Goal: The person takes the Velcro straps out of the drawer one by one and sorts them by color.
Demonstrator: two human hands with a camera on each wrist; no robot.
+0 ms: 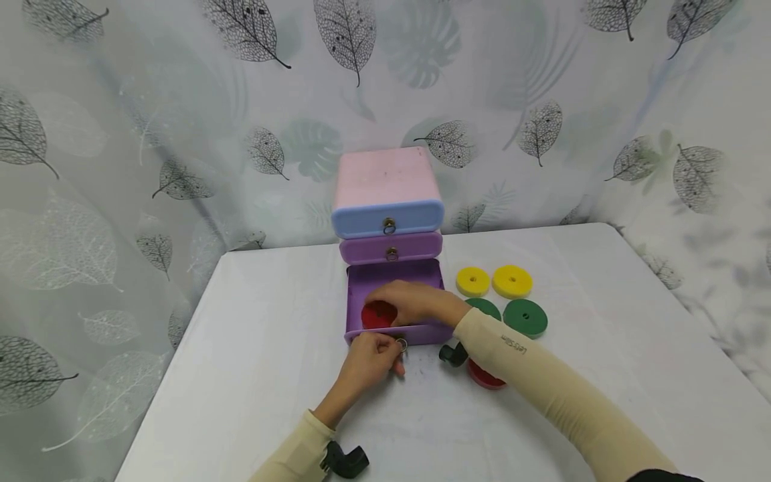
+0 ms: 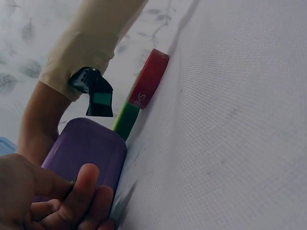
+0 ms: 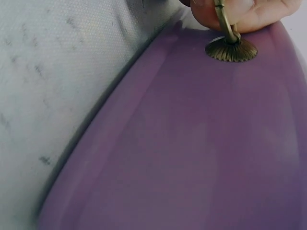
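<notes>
A purple bottom drawer (image 1: pixel 355 301) is pulled out from a small chest of drawers (image 1: pixel 385 181). My left hand (image 1: pixel 369 358) pinches the brass ring pull (image 1: pixel 401 344) at its front. In the left wrist view the drawer front (image 2: pixel 91 143) lies just beyond those fingers, and in the right wrist view the ribbed brass base (image 3: pixel 231 50) of the pull shows close up. Reaching over the drawer's side, my right hand (image 1: pixel 412 301) grips a red disc (image 1: pixel 377 316) inside the drawer. The fingers partly cover this disc.
Right of the chest lie two yellow discs (image 1: pixel 512 281) and two green discs (image 1: pixel 525 318), one partly behind the right sleeve. Another red disc (image 1: pixel 482 378) lies nearer, under the forearm. Two upper drawers (image 1: pixel 391 248) are closed. Patterned cloth (image 1: pixel 385 100) hangs behind the white table (image 1: pixel 271 321).
</notes>
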